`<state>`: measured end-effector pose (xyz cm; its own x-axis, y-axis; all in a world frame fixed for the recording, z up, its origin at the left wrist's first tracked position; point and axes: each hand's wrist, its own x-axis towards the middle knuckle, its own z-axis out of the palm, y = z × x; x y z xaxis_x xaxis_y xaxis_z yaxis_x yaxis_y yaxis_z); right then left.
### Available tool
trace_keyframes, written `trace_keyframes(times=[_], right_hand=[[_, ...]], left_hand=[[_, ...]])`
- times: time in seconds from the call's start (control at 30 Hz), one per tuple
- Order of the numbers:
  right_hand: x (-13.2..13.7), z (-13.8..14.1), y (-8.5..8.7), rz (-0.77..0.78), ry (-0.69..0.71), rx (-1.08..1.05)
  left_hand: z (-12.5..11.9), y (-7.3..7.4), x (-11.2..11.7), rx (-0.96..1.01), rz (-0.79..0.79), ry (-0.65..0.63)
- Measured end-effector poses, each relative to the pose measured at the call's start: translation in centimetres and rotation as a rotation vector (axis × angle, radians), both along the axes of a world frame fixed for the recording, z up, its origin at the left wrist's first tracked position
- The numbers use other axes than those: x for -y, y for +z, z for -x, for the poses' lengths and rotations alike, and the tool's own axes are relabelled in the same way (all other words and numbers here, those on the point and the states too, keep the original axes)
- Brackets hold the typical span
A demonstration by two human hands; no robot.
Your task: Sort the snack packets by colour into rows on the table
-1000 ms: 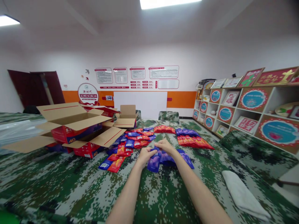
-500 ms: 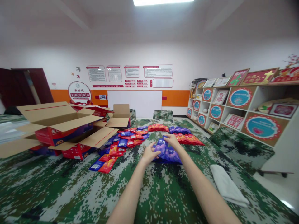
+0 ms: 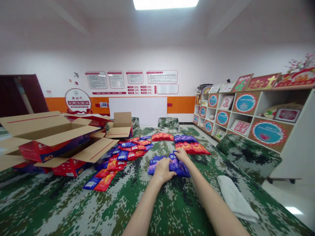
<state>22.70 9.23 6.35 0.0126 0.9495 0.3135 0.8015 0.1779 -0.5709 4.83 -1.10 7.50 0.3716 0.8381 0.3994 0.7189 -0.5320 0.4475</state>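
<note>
A short row of purple snack packets [image 3: 182,169] lies in front of me on the camouflage-patterned tablecloth. My left hand [image 3: 162,170] rests over the middle of this row, thumb stretched out to the right and fingers reaching over the packets; its fingertips are partly hidden. At the row's right side, my right hand [image 3: 182,155] has its fingers closed on the upper edge of a purple packet [image 3: 173,158]. Left of the hands is a loose heap of red and blue packets [image 3: 115,163]. Beyond them lie neat rows of red packets [image 3: 162,137] and purple packets [image 3: 185,139].
Open cardboard boxes [image 3: 57,144] crowd the left, flaps sticking out, with a smaller open box [image 3: 119,126] behind. A folded white cloth [image 3: 236,198] lies at right near the table's edge. Camouflage-covered chairs [image 3: 248,155] and a shelf unit [image 3: 228,111] stand beyond.
My left hand has shifted from the packet's left edge onto the row, and more purple packets show to its left. My right hand stays at the packet's top. The view has turned slightly right.
</note>
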Motion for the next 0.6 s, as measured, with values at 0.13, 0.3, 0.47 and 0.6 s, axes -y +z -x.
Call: trace_keyframes(times=[0.13, 0.3, 0.47, 0.6], right_hand=[[-0.8, 0.3, -0.6, 0.013, 0.0, 0.073], [-1.3, 1.0, -1.5, 0.023, 0.014, 0.131], [-1.5, 0.9, -2.2, 0.029, 0.041, 0.154], [-1.5, 0.2, -2.2, -0.01, 0.045, 0.154]], left_hand=[[-0.4, -0.2, -0.2, -0.113, -0.062, 0.09], [-0.5, -1.0, -0.8, -0.137, -0.126, 0.104], [-0.5, -1.3, -1.1, -0.15, -0.106, 0.112], [-0.2, -1.3, -0.9, -0.129, -0.095, 0.084]])
